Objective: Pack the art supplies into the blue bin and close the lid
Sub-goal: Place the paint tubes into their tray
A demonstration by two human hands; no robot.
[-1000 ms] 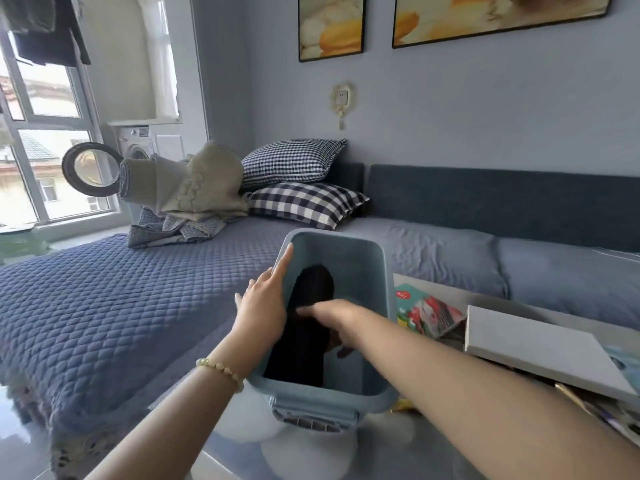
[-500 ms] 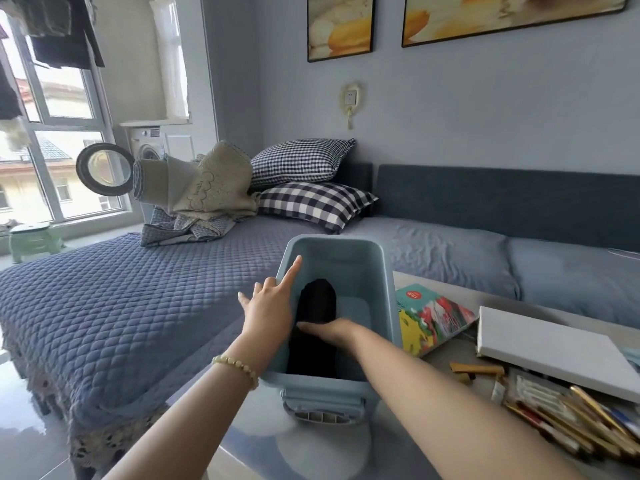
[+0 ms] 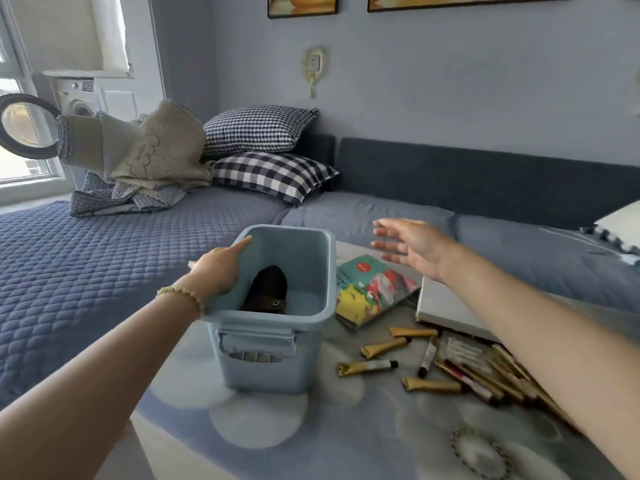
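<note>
left hand point(image 3: 216, 271) gripping blue bin point(image 3: 263, 362) rim, right hand point(image 3: 412, 247) spread, hovering over book point(image 3: 374, 292)

Letters are out there, but none come through clearly. The colourful booklet point(image 3: 373, 289) carries a red tag near its top and dark print along its yellow edge, both too blurred to read. Stitched lettering on the cream blanket point(image 3: 157, 150) is just as illegible.

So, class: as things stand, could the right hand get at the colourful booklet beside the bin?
Probably yes. The right hand hovers open over the booklet, which lies uncovered beside the blue bin; nothing sits between them.
</note>
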